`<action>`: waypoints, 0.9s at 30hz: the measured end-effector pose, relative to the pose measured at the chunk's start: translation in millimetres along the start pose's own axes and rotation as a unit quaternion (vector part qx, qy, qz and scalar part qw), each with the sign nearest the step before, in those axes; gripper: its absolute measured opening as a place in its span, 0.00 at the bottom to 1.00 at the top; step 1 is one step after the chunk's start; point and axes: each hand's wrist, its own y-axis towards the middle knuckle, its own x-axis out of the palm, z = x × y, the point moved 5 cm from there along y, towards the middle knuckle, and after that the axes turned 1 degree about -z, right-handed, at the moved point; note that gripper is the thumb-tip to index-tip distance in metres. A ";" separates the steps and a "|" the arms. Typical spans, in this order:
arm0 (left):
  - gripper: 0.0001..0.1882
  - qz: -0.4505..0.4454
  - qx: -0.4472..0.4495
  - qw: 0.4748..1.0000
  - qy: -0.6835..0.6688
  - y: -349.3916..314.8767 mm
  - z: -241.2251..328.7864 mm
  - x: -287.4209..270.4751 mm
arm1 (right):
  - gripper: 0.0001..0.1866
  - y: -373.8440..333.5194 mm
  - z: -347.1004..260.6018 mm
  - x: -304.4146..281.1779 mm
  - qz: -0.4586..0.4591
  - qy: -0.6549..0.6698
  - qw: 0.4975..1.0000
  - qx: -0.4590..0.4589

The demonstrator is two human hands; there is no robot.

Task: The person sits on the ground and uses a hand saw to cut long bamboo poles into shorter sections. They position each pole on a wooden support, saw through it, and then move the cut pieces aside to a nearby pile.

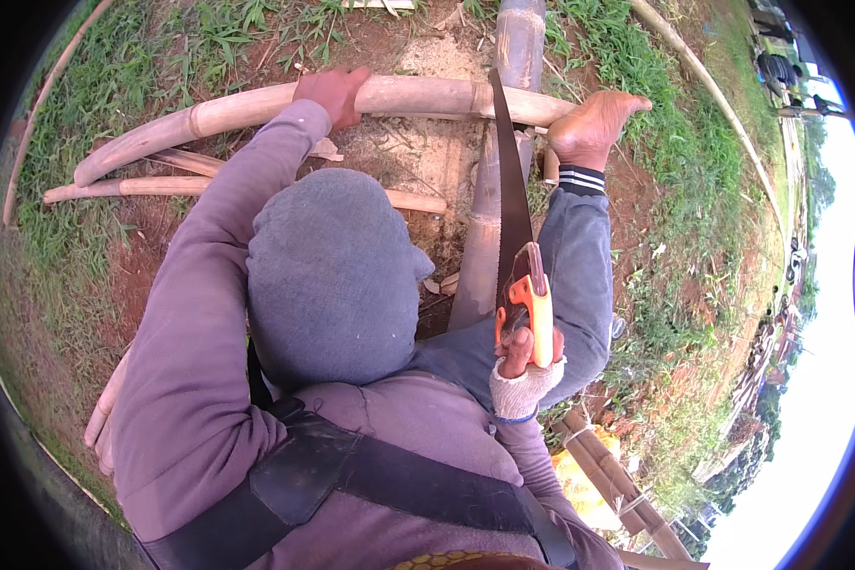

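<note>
My left hand point(333, 97) is bare and wrapped round a pale, curved bamboo pole point(242, 104) lying crosswise at the far side. My right hand point(527, 372), in a whitish glove with bare fingertips, grips the orange handle of a handsaw point(514, 180). The saw's long dark blade points away from me, and its tip end crosses the pole right of my left hand. Whether the teeth touch the bamboo, I cannot tell. A bare foot point(589, 131) presses on the pole's right end. Beneath the pole runs a thicker grey bamboo point(520, 43).
Thinner bamboo pieces point(147, 187) lie on the ground below the pole's left part. A rounded shape in blue-grey cloth point(337, 275) fills the middle. Pale sawdust point(437, 142) covers the soil. Tied bamboo point(613, 475) stands at lower right; a long pole point(703, 68) lies in grass.
</note>
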 end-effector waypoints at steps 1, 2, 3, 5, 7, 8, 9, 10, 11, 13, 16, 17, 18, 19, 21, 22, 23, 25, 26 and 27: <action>0.34 -0.011 0.000 1.000 -0.003 0.1 8.6 -4.2 | 0.20 1.4 0.6 2.3 0.012 0.044 0.999 0.011; 0.34 -0.013 -0.002 1.000 -0.004 4.7 7.8 -5.9 | 0.17 25.1 17.7 15.4 0.018 -0.003 1.000 -0.026; 0.34 -0.017 -0.001 1.000 -0.005 5.9 7.9 -4.6 | 0.15 68.3 26.6 38.0 -0.015 -0.065 0.997 -0.028; 0.34 -0.012 0.008 1.000 -0.009 6.0 16.8 -6.6 | 0.17 158.7 -0.1 102.0 0.001 -0.163 0.979 -0.122; 0.33 -0.002 0.010 1.000 -0.013 1.8 15.3 -7.6 | 0.17 195.0 -22.7 124.0 0.023 -0.196 0.975 -0.099; 0.34 -0.005 0.007 1.000 -0.009 -1.7 10.8 -9.1 | 0.17 186.2 -19.5 122.3 0.012 -0.178 0.979 -0.096; 0.34 -0.008 0.005 1.000 -0.005 -4.8 7.4 -12.2 | 0.17 168.3 -12.3 113.6 0.003 -0.160 0.983 -0.093; 0.34 -0.005 0.018 1.000 -0.011 2.5 15.1 -14.7 | 0.17 149.6 -9.2 95.2 0.003 -0.157 0.983 -0.096; 0.34 0.012 -0.001 1.000 -0.008 5.2 2.1 -20.9 | 0.17 131.0 2.3 83.5 -0.017 -0.122 0.988 -0.095; 0.34 0.001 0.000 1.000 -0.012 -0.8 -1.0 -3.6 | 0.19 49.3 19.1 31.2 -0.024 -0.105 0.992 -0.067; 0.34 0.013 0.003 1.000 -0.011 -2.3 2.8 -1.9 | 0.21 -5.9 13.4 -11.8 -0.056 -0.072 0.996 -0.016; 0.34 0.020 0.019 1.000 -0.002 4.5 2.2 -0.9 | 0.21 -0.5 23.0 -7.7 -0.043 -0.070 0.996 -0.028; 0.34 0.017 0.016 1.000 -0.007 3.9 0.8 3.8 | 0.20 12.0 36.9 3.0 -0.029 -0.074 0.995 -0.052; 0.34 0.020 0.017 1.000 -0.009 5.9 3.4 0.6 | 0.20 46.6 44.3 23.1 -0.012 -0.106 0.990 -0.092; 0.34 0.008 0.018 1.000 -0.015 1.8 15.0 2.1 | 0.16 138.1 1.5 93.1 0.000 -0.074 0.996 -0.053; 0.35 0.006 0.018 1.000 -0.012 5.9 18.5 -4.9 | 0.15 172.3 1.9 105.9 0.007 -0.147 0.983 -0.110; 0.35 -0.004 0.010 1.000 -0.008 5.5 13.5 -6.8 | 0.16 180.4 -3.0 114.2 0.007 -0.148 0.985 -0.084; 0.35 0.000 0.002 1.000 -0.002 -6.6 6.7 -8.8 | 0.15 149.1 5.5 99.2 -0.005 -0.134 0.987 -0.091; 0.35 0.009 -0.003 1.000 -0.003 -3.9 4.0 -14.7 | 0.15 131.7 6.9 88.5 -0.011 -0.129 0.986 -0.103; 0.35 0.031 0.021 0.999 -0.008 16.2 13.1 -25.7 | 0.15 105.0 -3.4 63.1 0.012 -0.136 0.984 -0.113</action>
